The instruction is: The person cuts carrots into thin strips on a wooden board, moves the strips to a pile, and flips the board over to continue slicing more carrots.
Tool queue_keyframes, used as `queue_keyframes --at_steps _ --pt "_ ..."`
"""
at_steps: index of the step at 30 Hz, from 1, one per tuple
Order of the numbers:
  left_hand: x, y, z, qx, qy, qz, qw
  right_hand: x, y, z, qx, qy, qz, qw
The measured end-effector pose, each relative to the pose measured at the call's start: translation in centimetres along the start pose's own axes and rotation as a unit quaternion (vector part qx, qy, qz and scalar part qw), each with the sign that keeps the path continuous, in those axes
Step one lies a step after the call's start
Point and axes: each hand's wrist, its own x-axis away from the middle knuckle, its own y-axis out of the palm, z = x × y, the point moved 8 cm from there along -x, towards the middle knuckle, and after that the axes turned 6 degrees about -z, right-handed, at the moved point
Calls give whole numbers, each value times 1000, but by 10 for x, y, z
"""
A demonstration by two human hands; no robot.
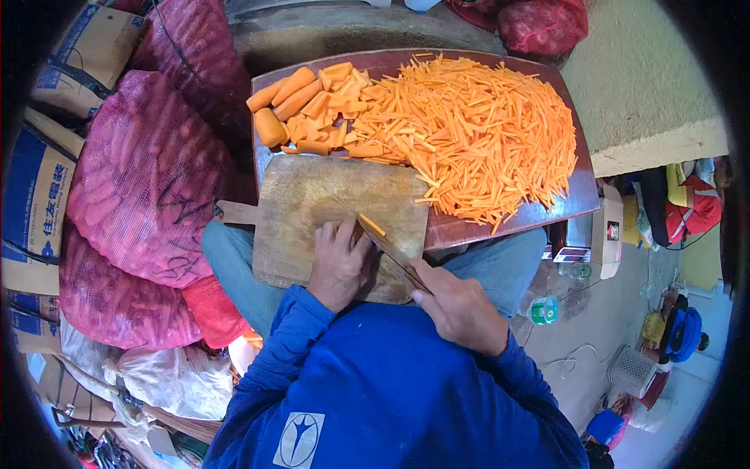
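Note:
My right hand (462, 309) grips a knife (396, 258) by its handle, and the blade slants up and left over the wooden cutting board (293, 203). Against the blade's right side lies a thin carrot strip (373, 225). On the board, just left of the blade, my left hand (341, 262) has its fingers curled down; whatever is under them is hidden. Beyond the board, a large heap of carrot strips (484, 133) covers the right of a dark red table (582, 187). Carrot slices (336, 105) and whole peeled carrot pieces (269, 127) sit at its left.
Full red mesh sacks (144, 172) stand close on the left, beside printed cardboard boxes (35, 187). A concrete ledge (656, 86) is at the upper right. On the floor to the right are a green-labelled container (544, 310) and a perforated basket (631, 371).

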Motion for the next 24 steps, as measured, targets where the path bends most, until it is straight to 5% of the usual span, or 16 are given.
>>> queue_keyframes --at_steps 24 --pt "5 -5 -7 53 3 41 998 -63 18 -5 42 -35 -21 998"
